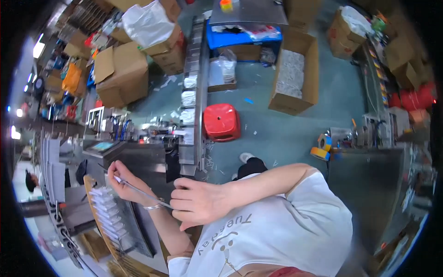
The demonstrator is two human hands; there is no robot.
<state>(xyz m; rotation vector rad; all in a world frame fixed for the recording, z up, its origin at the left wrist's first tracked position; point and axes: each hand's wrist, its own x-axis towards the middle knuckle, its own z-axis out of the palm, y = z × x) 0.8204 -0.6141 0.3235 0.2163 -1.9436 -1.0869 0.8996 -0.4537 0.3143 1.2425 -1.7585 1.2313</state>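
My left hand (pixel 127 182), with a silvery bracelet at the wrist, is at the left of the head view. Its thumb and fingers pinch a long, thin grey-white rod (pixel 137 188). A thin dark end sticks out past the fingertips; I cannot make out what kind of tool it is. The rod slants down to my right hand (pixel 200 201), whose curled fingers close about its other end. My right forearm crosses in front of my white shirt. Beside my left forearm stands a tray (pixel 102 227) with a row of white folded packets (pixel 110 214).
Ahead runs a narrow conveyor (pixel 191 99) carrying white packets, beside a red stool (pixel 221 122). A machine with a small screen (pixel 102 147) is beyond my left hand. Open cartons (pixel 308 99) stand on the floor. Tape rolls (pixel 321 148) lie by a metal table (pixel 364 189) at right.
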